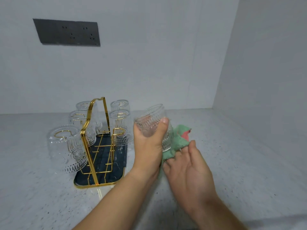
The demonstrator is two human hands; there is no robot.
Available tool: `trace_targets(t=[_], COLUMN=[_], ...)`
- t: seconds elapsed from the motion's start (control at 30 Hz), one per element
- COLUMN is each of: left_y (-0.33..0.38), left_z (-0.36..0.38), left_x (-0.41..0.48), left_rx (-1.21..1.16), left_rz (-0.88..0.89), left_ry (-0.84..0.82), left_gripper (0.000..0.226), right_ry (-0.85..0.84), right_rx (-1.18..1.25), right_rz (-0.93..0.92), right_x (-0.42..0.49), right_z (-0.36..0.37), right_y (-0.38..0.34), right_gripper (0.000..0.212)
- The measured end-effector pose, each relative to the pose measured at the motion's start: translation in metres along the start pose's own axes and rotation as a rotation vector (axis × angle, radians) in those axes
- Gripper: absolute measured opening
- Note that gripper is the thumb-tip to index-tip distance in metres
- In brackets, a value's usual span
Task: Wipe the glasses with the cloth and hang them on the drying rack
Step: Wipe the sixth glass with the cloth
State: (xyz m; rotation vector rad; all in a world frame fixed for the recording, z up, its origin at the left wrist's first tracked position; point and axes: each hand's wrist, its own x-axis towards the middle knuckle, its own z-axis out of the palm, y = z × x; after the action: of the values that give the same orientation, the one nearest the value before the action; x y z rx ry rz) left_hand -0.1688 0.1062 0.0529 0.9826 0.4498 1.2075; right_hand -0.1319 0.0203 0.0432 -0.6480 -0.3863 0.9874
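Glass (149, 118), mouth tilted down-right, is gripped by left hand (147, 146); cloth (177, 140) is pressed there by straight right fingers (181, 155).

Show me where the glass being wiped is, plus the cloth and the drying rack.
glass (149, 117), head view, ribbed side wall.
cloth (180, 140), head view, green fold.
drying rack (108, 177), head view, dark base tray.

Tilted ribbed glass (149, 116) against green cloth (179, 140)

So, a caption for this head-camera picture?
Left hand grips a ribbed glass; right hand presses a green cloth against it.
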Motion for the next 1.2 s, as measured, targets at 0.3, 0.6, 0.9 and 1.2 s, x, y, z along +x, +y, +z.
trace_targets(t=[0.3,0.6,0.9,1.2], left_y=[-0.015,-0.004,-0.008,-0.006], left_z=[-0.003,-0.008,0.014,0.004], left_x=[-0.014,-0.003,-0.025,-0.020], left_rx=[0.212,0.263,0.157,0.368], left_rz=[0.087,0.161,0.157,0.281], left_ry=[-0.034,0.020,-0.017,-0.039], left_gripper=[0.066,0.058,0.054,0.068], right_ry=[-0.029,0.031,-0.037,-0.122], right_rx=[0.138,-0.022,0.072,0.088], right_rz=[0.164,0.160,0.135,0.175], right_x=[0.015,-0.001,0.013,0.010], right_z=[-0.011,-0.012,-0.009,-0.017], right_y=[-0.003,-0.013,-0.010,-0.004], right_gripper=[0.072,0.076,0.085,0.086])
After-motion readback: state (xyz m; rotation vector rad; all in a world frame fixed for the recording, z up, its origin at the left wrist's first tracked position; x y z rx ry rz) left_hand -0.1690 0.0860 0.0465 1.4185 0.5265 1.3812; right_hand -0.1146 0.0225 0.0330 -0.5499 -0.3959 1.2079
